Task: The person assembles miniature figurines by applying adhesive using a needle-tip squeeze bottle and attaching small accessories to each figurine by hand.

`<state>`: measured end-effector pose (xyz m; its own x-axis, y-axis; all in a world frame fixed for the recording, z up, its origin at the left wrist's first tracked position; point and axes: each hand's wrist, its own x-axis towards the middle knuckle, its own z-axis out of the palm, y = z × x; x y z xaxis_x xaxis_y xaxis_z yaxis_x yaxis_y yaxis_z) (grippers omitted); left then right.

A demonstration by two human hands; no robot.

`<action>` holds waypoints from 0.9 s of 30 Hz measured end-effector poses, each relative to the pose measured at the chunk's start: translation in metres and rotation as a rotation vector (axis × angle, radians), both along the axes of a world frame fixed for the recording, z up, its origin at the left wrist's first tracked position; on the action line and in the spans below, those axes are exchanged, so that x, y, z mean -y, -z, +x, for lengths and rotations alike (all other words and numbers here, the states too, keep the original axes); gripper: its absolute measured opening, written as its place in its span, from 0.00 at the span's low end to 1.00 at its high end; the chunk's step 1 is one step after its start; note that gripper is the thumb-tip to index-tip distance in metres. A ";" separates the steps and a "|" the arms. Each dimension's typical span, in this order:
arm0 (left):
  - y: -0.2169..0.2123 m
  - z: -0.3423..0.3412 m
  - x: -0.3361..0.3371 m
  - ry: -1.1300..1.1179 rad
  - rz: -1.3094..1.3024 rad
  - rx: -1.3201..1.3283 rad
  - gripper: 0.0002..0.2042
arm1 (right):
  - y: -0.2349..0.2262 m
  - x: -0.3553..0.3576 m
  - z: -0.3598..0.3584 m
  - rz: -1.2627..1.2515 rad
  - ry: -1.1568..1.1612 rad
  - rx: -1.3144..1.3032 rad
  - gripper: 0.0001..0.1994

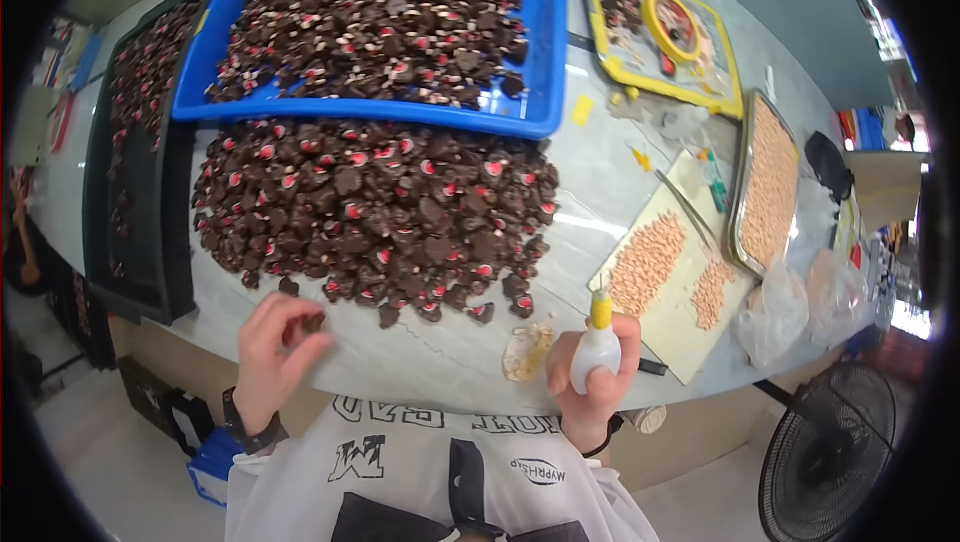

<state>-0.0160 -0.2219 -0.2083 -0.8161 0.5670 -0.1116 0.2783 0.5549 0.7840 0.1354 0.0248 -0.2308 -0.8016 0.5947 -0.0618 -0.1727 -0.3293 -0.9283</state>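
Observation:
My left hand (pixel 268 357) pinches a small dark brown piece (pixel 313 323) between thumb and fingertips, just off the near left edge of a heap of similar pieces (pixel 385 217). Many in the heap show red and white parts. Wrapped in my right hand (pixel 562 374) is a small white squeeze bottle (pixel 596 360) with a yellow collar and a thin tip pointing up and away. Left of that hand, a yellowish dried patch (pixel 526 352) lies on the table. Farther right, tiny peach-coloured pieces (pixel 648 260) are spread on a pale board (pixel 687 354).
A blue tray (pixel 370 114) of brown pieces stands beyond the heap, a black tray (pixel 140 242) at the left. Tweezers (pixel 685 207) lie on the board. A metal tray (pixel 738 232) holds more peach pieces. Clear plastic bags (pixel 775 307), a yellow-rimmed tray (pixel 665 90) and a black fan (pixel 830 452) are rightward.

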 end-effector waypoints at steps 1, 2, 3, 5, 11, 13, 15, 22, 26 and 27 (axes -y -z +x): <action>-0.002 0.003 0.006 -0.003 0.121 0.089 0.13 | -0.003 0.000 0.000 -0.026 0.064 0.012 0.23; -0.009 0.005 0.007 0.089 0.285 0.118 0.15 | -0.003 -0.005 0.004 -0.017 0.081 0.017 0.23; -0.007 0.006 0.001 0.199 0.593 0.356 0.15 | -0.001 -0.010 0.010 -0.029 0.069 0.007 0.24; -0.007 0.002 -0.022 0.542 0.978 0.717 0.16 | -0.002 -0.016 0.015 -0.054 0.042 -0.009 0.24; -0.006 0.039 -0.104 0.337 1.038 1.288 0.19 | -0.008 -0.013 0.017 -0.310 0.071 -0.092 0.23; -0.003 0.038 -0.111 0.273 1.091 1.250 0.19 | -0.008 -0.020 0.016 -0.279 0.010 -0.110 0.24; 0.000 0.033 -0.108 0.312 1.015 1.122 0.18 | -0.007 -0.029 0.015 -0.322 -0.076 -0.213 0.24; 0.008 0.027 -0.104 0.283 0.888 0.996 0.18 | -0.014 -0.043 0.005 -0.691 0.105 -0.269 0.21; 0.007 0.026 -0.107 0.221 0.906 1.049 0.19 | -0.018 -0.039 0.001 -0.697 0.166 -0.174 0.19; 0.007 0.025 -0.108 0.231 0.899 1.040 0.19 | -0.012 -0.039 0.003 -0.688 0.157 -0.185 0.20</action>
